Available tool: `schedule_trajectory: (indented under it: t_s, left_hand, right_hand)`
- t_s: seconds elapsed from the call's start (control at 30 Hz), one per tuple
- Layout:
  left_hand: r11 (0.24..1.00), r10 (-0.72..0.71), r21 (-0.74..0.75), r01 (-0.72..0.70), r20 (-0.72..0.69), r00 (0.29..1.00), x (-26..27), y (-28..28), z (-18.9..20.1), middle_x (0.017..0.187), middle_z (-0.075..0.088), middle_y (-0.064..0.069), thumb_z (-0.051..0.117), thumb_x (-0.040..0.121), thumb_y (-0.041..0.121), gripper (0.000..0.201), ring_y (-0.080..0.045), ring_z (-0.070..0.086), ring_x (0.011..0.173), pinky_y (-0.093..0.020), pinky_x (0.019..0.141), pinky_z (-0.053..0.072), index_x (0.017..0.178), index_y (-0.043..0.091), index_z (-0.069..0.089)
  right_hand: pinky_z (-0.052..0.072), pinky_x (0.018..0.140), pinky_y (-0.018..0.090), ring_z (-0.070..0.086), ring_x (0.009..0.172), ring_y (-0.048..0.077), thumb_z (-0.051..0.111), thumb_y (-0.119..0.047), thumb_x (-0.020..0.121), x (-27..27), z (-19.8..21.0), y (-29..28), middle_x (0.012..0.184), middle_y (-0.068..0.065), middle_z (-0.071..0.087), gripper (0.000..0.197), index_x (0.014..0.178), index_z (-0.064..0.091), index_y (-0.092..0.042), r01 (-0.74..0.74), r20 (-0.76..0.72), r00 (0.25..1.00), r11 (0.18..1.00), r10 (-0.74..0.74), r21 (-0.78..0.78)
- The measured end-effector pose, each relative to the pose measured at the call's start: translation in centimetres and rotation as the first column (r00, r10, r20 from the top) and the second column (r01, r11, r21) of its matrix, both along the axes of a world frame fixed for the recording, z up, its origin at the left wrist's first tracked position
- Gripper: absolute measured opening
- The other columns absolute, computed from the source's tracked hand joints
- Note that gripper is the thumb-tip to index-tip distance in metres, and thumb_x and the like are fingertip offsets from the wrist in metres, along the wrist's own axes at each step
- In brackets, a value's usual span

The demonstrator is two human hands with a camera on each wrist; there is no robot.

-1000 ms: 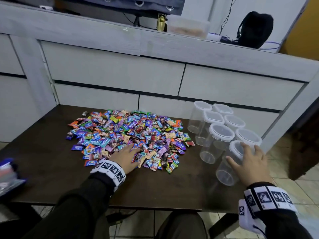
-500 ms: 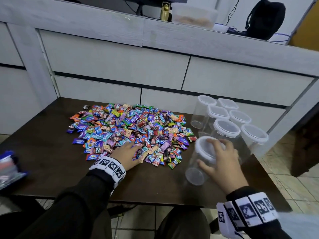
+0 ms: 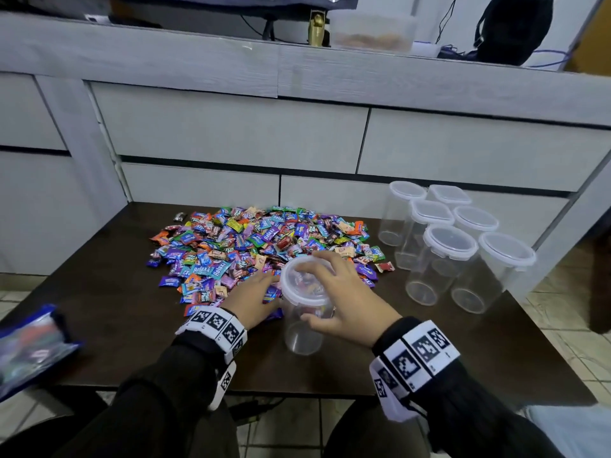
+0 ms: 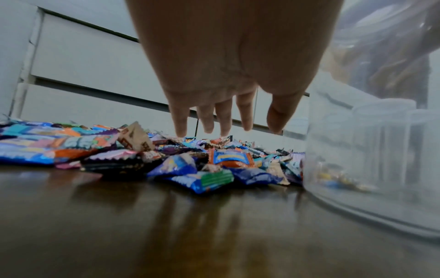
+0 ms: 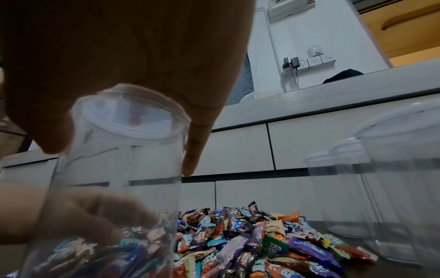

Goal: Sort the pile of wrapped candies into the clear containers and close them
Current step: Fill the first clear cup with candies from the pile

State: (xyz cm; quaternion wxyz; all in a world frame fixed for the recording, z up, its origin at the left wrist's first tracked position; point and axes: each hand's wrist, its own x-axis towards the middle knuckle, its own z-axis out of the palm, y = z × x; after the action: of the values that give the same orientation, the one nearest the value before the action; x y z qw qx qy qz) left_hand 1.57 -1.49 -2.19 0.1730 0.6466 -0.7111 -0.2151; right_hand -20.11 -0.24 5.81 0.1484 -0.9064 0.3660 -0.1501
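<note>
A broad pile of colourful wrapped candies [image 3: 258, 246] covers the middle of the dark table [image 3: 109, 309]. My right hand [image 3: 317, 292] grips a clear lidded container [image 3: 302, 335] from above, fingers curled round its white-rimmed lid. The container stands at the pile's near edge. In the right wrist view the container [image 5: 123, 169] fills the left side under my right hand [image 5: 119, 56], with candies [image 5: 250, 244] behind it. My left hand [image 3: 254, 292] rests flat on the candies just left of the container. In the left wrist view its fingers [image 4: 223, 120] reach straight down onto the candies [image 4: 166, 161].
Several more clear lidded containers [image 3: 446, 259] stand grouped at the table's right side. A blue packet [image 3: 29, 345] lies at the left edge. Grey drawer fronts [image 3: 231, 133] rise right behind the table. The table's near edge runs just under my wrists.
My right hand has carried one container from the group on the right over to the pile's near edge, beside my left hand. The left hand has stayed on the candies.
</note>
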Motion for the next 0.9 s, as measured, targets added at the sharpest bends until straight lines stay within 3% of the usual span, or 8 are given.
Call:
schedule_trajectory:
  t_s: [0.13,0.23,0.3,0.37,0.47,0.6,0.73,0.9]
  left_hand:
    - [0.998,-0.024,-0.065,0.003,-0.325,0.945,0.2,0.7,1.3,0.14,0.053,-0.001,0.056,0.097,0.009,0.044,-0.018,0.047,0.131,-0.039,0.11,0.037,0.138,0.02,0.048]
    - [0.994,-0.1,-0.073,0.076,-0.425,0.9,0.3,1.2,2.3,0.137,0.055,0.007,0.061,0.089,0.004,0.056,-0.007,0.048,0.13,-0.029,0.11,0.037,0.138,0.025,0.048]
    - [0.985,-0.169,-0.049,0.164,-0.434,0.885,0.1,1.4,2.9,0.127,0.054,0.024,0.069,0.078,0.014,0.067,0.015,0.047,0.12,-0.008,0.099,0.037,0.13,0.045,0.042]
    - [0.972,-0.216,-0.011,0.233,-0.414,0.884,-0.3,1.5,3.3,0.124,0.049,0.032,0.076,0.07,0.028,0.074,0.025,0.045,0.113,0.0,0.092,0.035,0.126,0.051,0.035]
    - [0.96,-0.249,0.0,0.28,-0.456,0.854,-1.1,1.4,3.4,0.131,0.051,0.025,0.089,0.057,0.044,0.096,0.014,0.047,0.12,-0.007,0.099,0.036,0.137,0.039,0.035]
    - [0.962,-0.237,-0.048,0.27,-0.642,0.729,-2.7,1.1,2.9,0.126,0.064,0.003,0.093,0.052,0.029,0.097,-0.013,0.058,0.122,-0.032,0.105,0.044,0.135,0.021,0.044]
    - [0.965,-0.218,-0.049,0.256,-0.691,0.689,-3.9,1.4,2.0,0.121,0.068,0.008,0.091,0.054,0.026,0.079,-0.013,0.06,0.12,-0.03,0.106,0.043,0.124,0.029,0.053]
    - [0.959,-0.195,0.0,0.283,-0.723,0.663,-4.0,1.3,2.2,0.118,0.07,0.006,0.088,0.059,0.013,0.075,-0.011,0.062,0.117,-0.024,0.101,0.046,0.124,0.023,0.053]
  right_hand:
    - [0.033,0.109,0.048,0.022,0.139,0.027,0.071,-0.04,0.077,-0.4,0.2,-0.9,0.147,0.001,0.02,0.071,0.137,0.033,-0.036,-0.08,0.002,0.997,0.996,0.08,0.046]
    - [0.031,0.111,0.043,0.018,0.141,0.022,0.072,-0.04,0.077,-0.8,0.5,-1.4,0.148,-0.001,0.019,0.075,0.139,0.032,-0.033,-0.147,-0.01,0.989,0.987,0.148,0.063]
    - [0.025,0.112,0.033,0.018,0.14,0.015,0.073,-0.041,0.078,-1.1,0.8,-1.6,0.148,-0.001,0.021,0.073,0.14,0.035,-0.031,-0.176,0.008,0.984,0.982,0.176,0.064]
    - [0.02,0.11,0.026,0.023,0.136,0.012,0.069,-0.04,0.082,-1.3,1.4,-1.8,0.148,0.0,0.029,0.062,0.137,0.044,-0.028,-0.18,0.04,0.983,0.982,0.178,0.052]
    - [0.017,0.109,0.025,0.027,0.133,0.01,0.049,-0.039,0.087,-1.1,2.3,-2.1,0.147,-0.001,0.038,0.046,0.129,0.054,-0.023,-0.174,0.001,0.985,0.983,0.174,0.064]
    - [0.032,0.1,0.027,0.048,0.119,0.019,0.043,-0.024,0.091,-0.2,3.0,-2.3,0.124,0.006,0.06,0.03,0.108,0.064,-0.012,-0.18,0.114,0.979,0.978,0.168,0.101]
    - [0.045,0.087,0.036,0.06,0.095,0.021,0.039,-0.021,0.102,1.3,3.6,-3.1,0.101,0.008,0.067,0.026,0.098,0.062,-0.009,-0.056,0.25,0.968,0.983,0.011,0.173]
    - [0.031,0.067,0.03,0.049,0.076,0.024,0.029,-0.029,0.104,4.0,3.7,-4.9,0.078,0.01,0.057,0.045,0.08,0.057,-0.004,0.159,0.006,0.987,0.975,-0.162,0.155]
